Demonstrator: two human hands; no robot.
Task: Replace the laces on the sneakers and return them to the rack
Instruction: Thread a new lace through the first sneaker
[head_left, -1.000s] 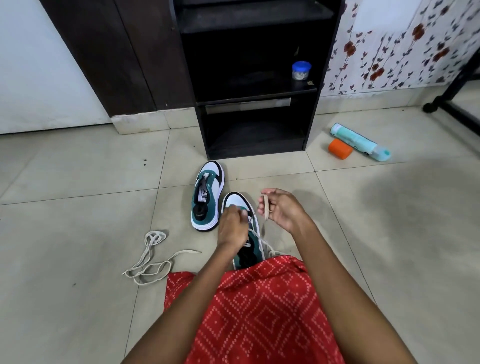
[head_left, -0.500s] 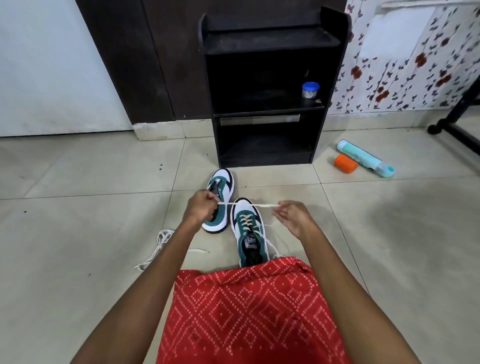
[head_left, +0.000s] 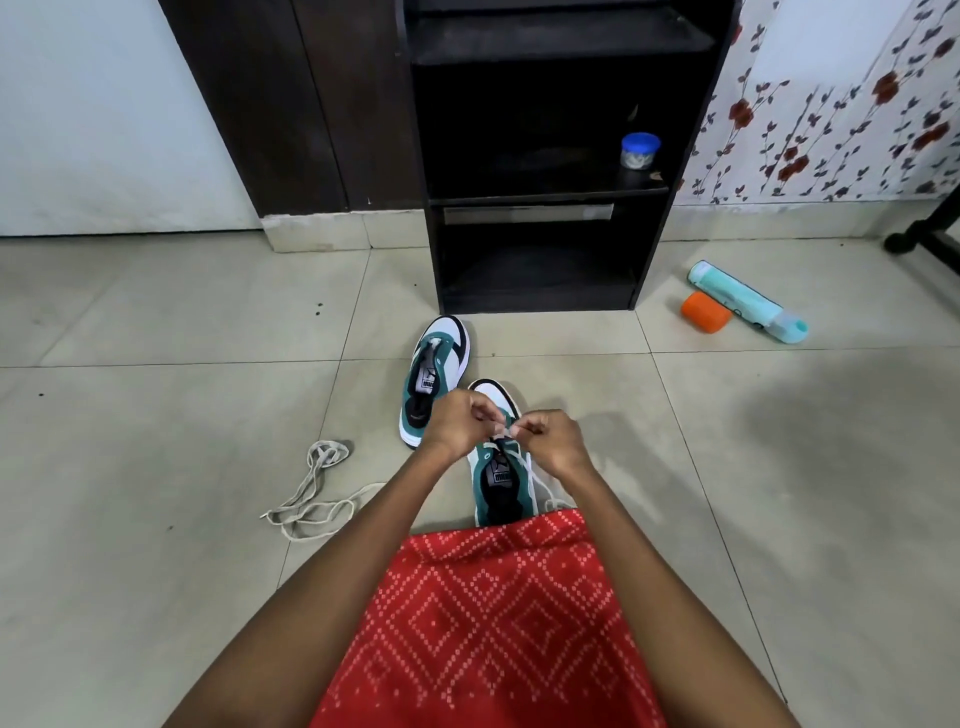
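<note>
Both hands meet over the near sneaker (head_left: 501, 488). The left hand (head_left: 457, 423) and right hand (head_left: 550, 441) have their fingers curled in, each pinching a bit of the pale lace (head_left: 540, 483), knuckles almost touching. How the lace crosses between the fingertips is too small to tell.

The lace looks flat, soft and limp. It should bend anywhere and hold no shape, so the ends are best pinched close to the tips and kept taut, or they could slide back through the eyelets. The sneaker looks light, with a soft upper over a firmer sole. It may skid on the smooth tile when the lace is pulled. It is probably best lifted by the heel collar or the sole.

This sneaker stands in front of the rack (head_left: 540, 208). The other sneaker (head_left: 434, 379), with no lace showing, is closer to the rack's foot. A loose lace (head_left: 311, 488) lies tangled further out, to the rack's left.
</note>
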